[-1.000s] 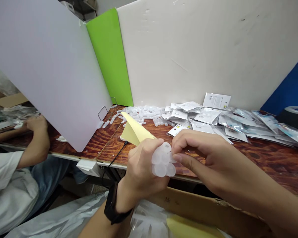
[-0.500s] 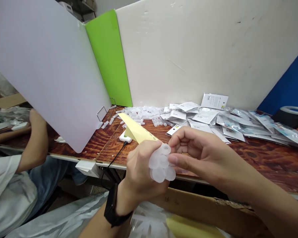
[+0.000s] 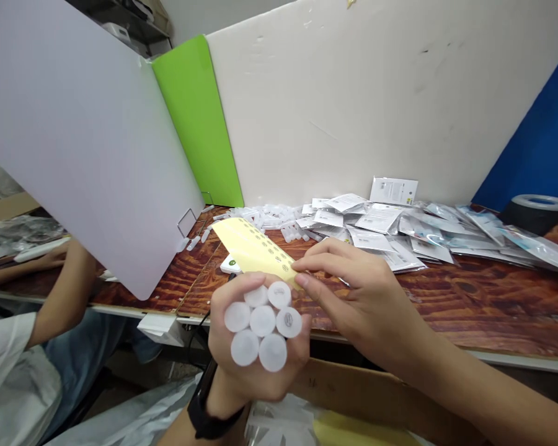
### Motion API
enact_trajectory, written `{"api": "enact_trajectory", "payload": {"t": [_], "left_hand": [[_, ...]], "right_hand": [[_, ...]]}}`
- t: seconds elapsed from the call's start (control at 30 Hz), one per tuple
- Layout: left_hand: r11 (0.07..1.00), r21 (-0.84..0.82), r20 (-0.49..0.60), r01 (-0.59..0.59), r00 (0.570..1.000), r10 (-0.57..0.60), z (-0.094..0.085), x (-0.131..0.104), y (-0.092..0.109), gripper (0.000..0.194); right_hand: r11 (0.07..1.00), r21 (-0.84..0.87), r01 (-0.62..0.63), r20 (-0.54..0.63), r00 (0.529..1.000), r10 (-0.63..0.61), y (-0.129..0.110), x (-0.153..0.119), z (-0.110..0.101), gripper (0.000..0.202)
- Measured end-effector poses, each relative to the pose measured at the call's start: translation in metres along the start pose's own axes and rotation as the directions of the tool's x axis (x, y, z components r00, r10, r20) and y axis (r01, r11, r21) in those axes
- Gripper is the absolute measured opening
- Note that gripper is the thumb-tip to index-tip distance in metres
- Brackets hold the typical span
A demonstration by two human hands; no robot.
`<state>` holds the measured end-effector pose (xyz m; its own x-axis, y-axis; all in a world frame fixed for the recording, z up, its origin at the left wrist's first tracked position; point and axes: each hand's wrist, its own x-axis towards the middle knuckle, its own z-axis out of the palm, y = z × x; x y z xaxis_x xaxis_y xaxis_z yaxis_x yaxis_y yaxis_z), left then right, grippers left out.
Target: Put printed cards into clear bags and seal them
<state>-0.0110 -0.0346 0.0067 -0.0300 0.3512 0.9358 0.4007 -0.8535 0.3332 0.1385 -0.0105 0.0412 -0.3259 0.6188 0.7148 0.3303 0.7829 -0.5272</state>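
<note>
My left hand (image 3: 255,347) is wrapped round a bundle of white translucent plastic tubes (image 3: 262,321), their round ends facing me. Two of the ends at the upper right bear small round printed stickers (image 3: 288,319). Just behind the bundle, a yellow sticker sheet (image 3: 246,248) with rows of small round labels slants up and away; what supports its lower edge is hidden by the left hand. The thumb and index finger of my right hand (image 3: 353,291) pinch the sheet's near right corner. Whether a loose sticker is between those fingertips I cannot make out.
Loose white tubes (image 3: 272,217) lie along the white partition (image 3: 335,111). Flat packaged cards (image 3: 381,220) are heaped to the right, near a dark round container (image 3: 534,217). Below the table edge stands an open cardboard box (image 3: 353,390). A co-worker's arm (image 3: 69,291) shows at left.
My left hand has moved left and turned the tube ends toward me. My right hand has gone from a tube end to the sticker sheet, whose printed face now shows.
</note>
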Motion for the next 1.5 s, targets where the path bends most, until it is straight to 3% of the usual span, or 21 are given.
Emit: {"api": "enact_trajectory", "payload": {"t": [0.17, 0.3, 0.43, 0.6, 0.7, 0.8, 0.9, 1.0, 1.1, 1.17, 1.27, 1.43, 1.5], "left_hand": [[0.991, -0.113, 0.13, -0.065, 0.988, 0.079, -0.002, 0.0, 0.0, 0.065], [0.983, -0.143, 0.163, -0.117, 0.977, 0.14, -0.001, -0.005, 0.0, 0.068], [0.979, -0.077, 0.221, -0.191, 0.954, 0.203, -0.002, -0.008, 0.005, 0.054], [0.942, 0.122, 0.333, -0.313, 0.907, 0.258, -0.004, 0.002, 0.03, 0.007], [0.94, 0.169, 0.404, -0.297, 0.891, 0.209, 0.0, 0.004, 0.042, 0.019], [0.96, 0.211, 0.374, -0.182, 0.923, 0.093, 0.004, -0.001, 0.043, 0.028], [0.956, 0.188, 0.364, -0.225, 0.92, 0.145, 0.005, -0.005, 0.037, 0.024], [0.904, 0.133, 0.38, -0.406, 0.863, 0.331, 0.002, -0.002, 0.032, 0.013], [0.876, 0.156, 0.492, -0.457, 0.805, 0.332, -0.002, 0.001, 0.032, 0.01], [0.882, 0.172, 0.482, -0.438, 0.819, 0.313, -0.001, 0.002, 0.032, 0.008], [0.855, 0.127, 0.335, -0.502, 0.833, 0.44, 0.002, 0.004, 0.032, 0.014], [0.875, 0.194, 0.42, -0.443, 0.844, 0.334, 0.003, 0.008, 0.032, 0.014], [0.875, 0.155, 0.33, -0.458, 0.859, 0.391, 0.003, 0.007, 0.027, 0.016]], "right_hand": [[0.999, 0.033, 0.027, 0.028, 0.999, -0.028, 0.0, 0.001, -0.002, 0.016], [0.985, 0.11, -0.136, 0.145, 0.982, 0.119, -0.001, 0.005, -0.01, 0.015], [0.907, 0.194, -0.374, 0.36, 0.887, 0.289, -0.001, 0.008, -0.022, 0.011], [0.821, 0.278, -0.499, 0.574, 0.772, 0.275, 0.002, 0.007, -0.039, 0.003], [0.829, 0.27, -0.49, 0.636, 0.737, 0.229, 0.002, 0.006, -0.046, 0.003], [0.853, 0.256, -0.454, 0.648, 0.735, 0.197, 0.0, 0.004, -0.05, 0.005], [0.859, 0.253, -0.446, 0.639, 0.743, 0.197, -0.003, 0.002, -0.052, 0.003], [0.893, 0.19, -0.409, 0.599, 0.769, 0.224, -0.005, 0.002, -0.051, 0.009], [0.924, 0.16, -0.347, 0.557, 0.805, 0.206, -0.004, 0.003, -0.049, 0.007], [0.932, 0.164, -0.323, 0.537, 0.822, 0.19, -0.003, 0.003, -0.048, 0.005], [0.942, 0.159, -0.295, 0.509, 0.842, 0.178, -0.001, 0.004, -0.047, 0.003], [0.958, 0.135, -0.252, 0.515, 0.844, 0.149, -0.001, 0.003, -0.046, 0.006], [0.962, 0.11, -0.248, 0.513, 0.843, 0.158, -0.002, 0.002, -0.046, 0.007]]}}
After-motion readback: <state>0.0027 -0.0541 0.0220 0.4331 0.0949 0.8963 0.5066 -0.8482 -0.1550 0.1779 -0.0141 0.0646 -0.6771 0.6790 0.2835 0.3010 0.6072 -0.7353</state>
